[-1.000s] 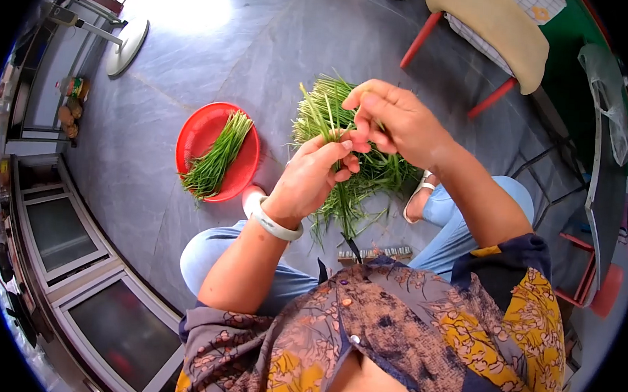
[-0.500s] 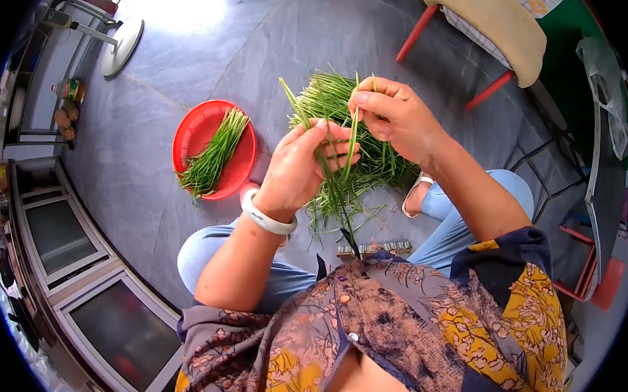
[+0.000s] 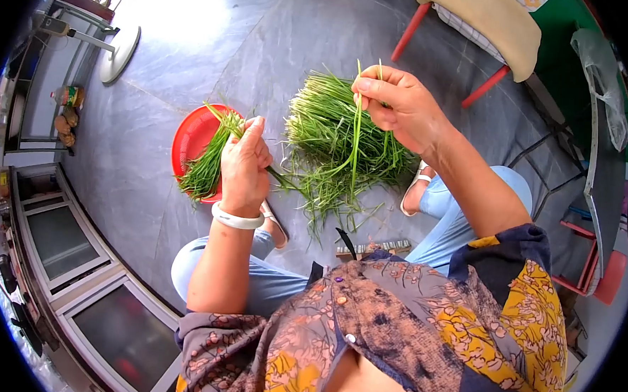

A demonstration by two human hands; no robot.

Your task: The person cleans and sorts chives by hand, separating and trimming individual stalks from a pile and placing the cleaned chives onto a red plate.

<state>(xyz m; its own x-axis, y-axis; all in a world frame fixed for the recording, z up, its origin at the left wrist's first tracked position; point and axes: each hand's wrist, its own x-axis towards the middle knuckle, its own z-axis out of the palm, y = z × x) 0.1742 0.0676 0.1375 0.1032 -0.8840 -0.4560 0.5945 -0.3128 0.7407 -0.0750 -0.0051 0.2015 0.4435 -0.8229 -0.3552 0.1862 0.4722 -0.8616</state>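
Observation:
My left hand (image 3: 244,165), with a white bangle at its wrist, is closed round a few garlic chives whose pale ends point up and left. It is beside the right side of a red basin (image 3: 182,138), overlapping it in view. A neat bunch of chives (image 3: 203,172) lies in the basin, partly behind this hand. My right hand (image 3: 400,105) pinches one or two long chive stalks that hang down between thumb and fingers. Below it a large heap of garlic chives (image 3: 332,129) lies on the floor, its pale ends toward the upper left and loose leaves toward me.
Grey tiled floor (image 3: 264,58) surrounds the heap. A stool or chair with red legs (image 3: 413,32) stands at the upper right. Glass-fronted cabinets (image 3: 119,328) line the left side, and a round white stand base (image 3: 120,54) is at the upper left. My sandalled feet flank the chives.
My left hand has moved left with its chives, from beside the right hand to the red basin. My right hand has barely moved and still pinches stalks.

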